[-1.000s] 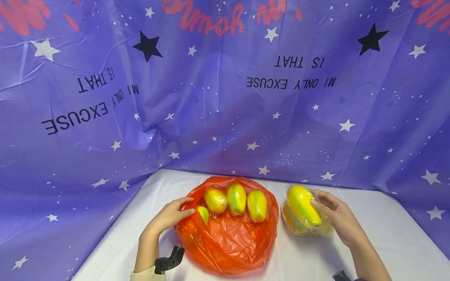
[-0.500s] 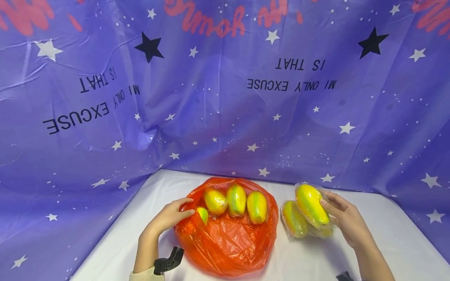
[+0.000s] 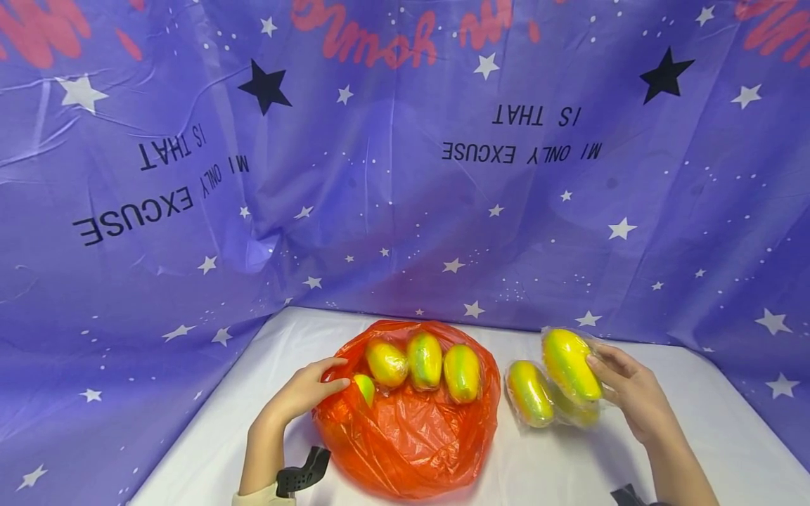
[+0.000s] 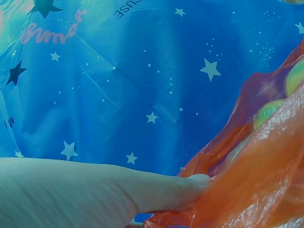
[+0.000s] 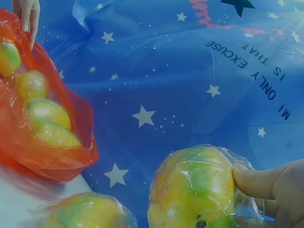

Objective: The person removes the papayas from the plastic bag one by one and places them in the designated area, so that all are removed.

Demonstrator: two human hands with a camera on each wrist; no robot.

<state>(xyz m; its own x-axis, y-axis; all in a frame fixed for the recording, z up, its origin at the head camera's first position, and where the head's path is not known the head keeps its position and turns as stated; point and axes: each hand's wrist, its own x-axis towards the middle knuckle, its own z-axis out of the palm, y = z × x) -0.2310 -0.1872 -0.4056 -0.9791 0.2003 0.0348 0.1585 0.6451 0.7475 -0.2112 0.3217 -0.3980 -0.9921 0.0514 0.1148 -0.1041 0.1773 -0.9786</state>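
Note:
A red plastic bag (image 3: 420, 450) lies spread wide on the table, with several yellow-green mangoes (image 3: 425, 360) in clear wrap inside it. My left hand (image 3: 302, 388) pinches the bag's left rim; in the left wrist view its thumb (image 4: 194, 183) presses on the red film. To the right of the bag, my right hand (image 3: 635, 388) holds a wrapped mango (image 3: 571, 365) by its side, thumb in front. That mango overlaps another wrapped mango (image 3: 577, 410) below it in the head view. One more wrapped mango (image 3: 530, 393) sits on the table just left of those two.
The table wears a white cloth (image 3: 686, 422). Behind it hangs a purple star-printed curtain (image 3: 405, 211), which closes off the back and sides. A black wrist mount (image 3: 304, 471) sits at my left wrist.
My right hand has moved right with its mango, away from the bag. The mango on the table nearest the bag, partly covered before, now shows whole. My left hand keeps its place on the rim.

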